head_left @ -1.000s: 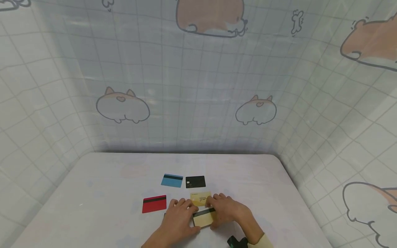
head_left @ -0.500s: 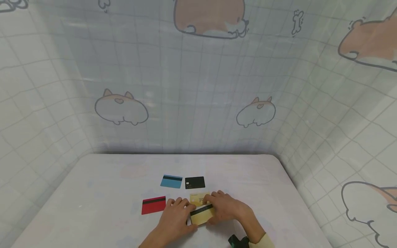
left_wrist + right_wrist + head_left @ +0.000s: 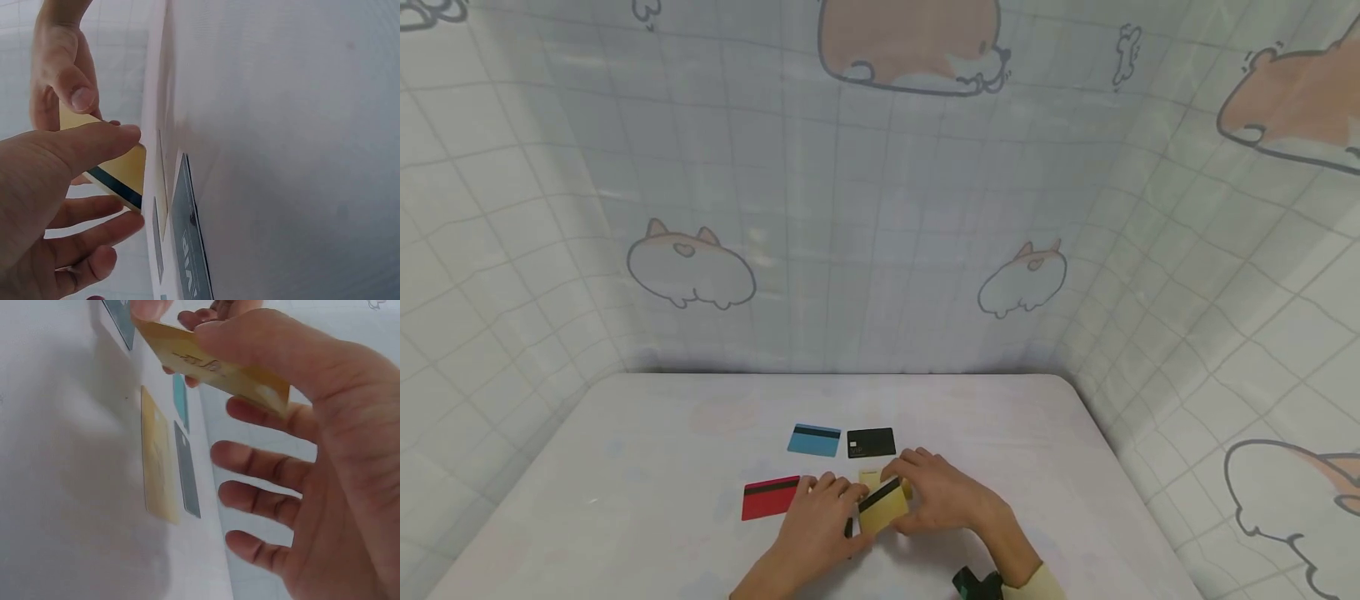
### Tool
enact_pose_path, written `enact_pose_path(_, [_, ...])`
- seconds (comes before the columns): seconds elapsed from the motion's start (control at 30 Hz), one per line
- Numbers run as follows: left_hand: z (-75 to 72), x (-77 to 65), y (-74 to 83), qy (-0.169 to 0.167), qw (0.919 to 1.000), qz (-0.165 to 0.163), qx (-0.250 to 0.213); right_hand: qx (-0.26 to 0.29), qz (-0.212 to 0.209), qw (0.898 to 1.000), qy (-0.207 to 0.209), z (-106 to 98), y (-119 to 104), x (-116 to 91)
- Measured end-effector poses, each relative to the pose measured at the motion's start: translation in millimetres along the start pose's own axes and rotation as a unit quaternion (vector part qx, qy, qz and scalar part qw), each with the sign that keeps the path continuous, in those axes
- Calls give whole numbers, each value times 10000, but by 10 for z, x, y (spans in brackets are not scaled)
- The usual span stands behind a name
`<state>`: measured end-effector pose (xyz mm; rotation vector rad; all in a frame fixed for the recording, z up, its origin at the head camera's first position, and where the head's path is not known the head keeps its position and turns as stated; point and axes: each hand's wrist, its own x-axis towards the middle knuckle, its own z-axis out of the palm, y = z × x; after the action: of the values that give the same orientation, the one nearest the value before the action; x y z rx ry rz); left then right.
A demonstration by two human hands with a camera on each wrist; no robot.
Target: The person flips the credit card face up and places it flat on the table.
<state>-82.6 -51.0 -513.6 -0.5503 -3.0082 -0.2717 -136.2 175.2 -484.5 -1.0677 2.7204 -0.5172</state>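
A gold card (image 3: 882, 508) with a dark magnetic stripe is held up, tilted, between both hands. My left hand (image 3: 822, 518) pinches its left end; in the left wrist view the thumb lies across the card and fingertips meet its corner. At the other end my right hand (image 3: 946, 494) grips it, thumb on the printed face (image 3: 200, 362), remaining fingers spread apart. Whether more cards lie behind it I cannot tell. Another yellow card (image 3: 156, 459) lies flat on the table, partly hidden by the held card in the head view. A dark card (image 3: 187, 231) marked VIP lies beside my left hand.
On the white table (image 3: 647, 467) lie a red card (image 3: 769, 498) left of my left hand, a blue card (image 3: 814, 440) and a black card (image 3: 871, 442) farther back. A dark device (image 3: 976, 583) sits by the right wrist. Patterned curtain (image 3: 865, 208) encloses three sides.
The gold card has turned steeper, its right end rising, and shifted slightly left. My right hand has moved up and left with it. The other visible cards have stayed put.
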Motion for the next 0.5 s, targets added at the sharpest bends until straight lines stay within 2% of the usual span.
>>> enact_pose_path(0.3, [-78, -11, 26, 184, 9994, 19, -283, 387, -93, 9989, 256, -8, -26, -5])
enact_pose_path(0.5, [-79, -5, 14, 143, 9994, 149, -286, 768, -130, 9968, 172, 7, -26, 16])
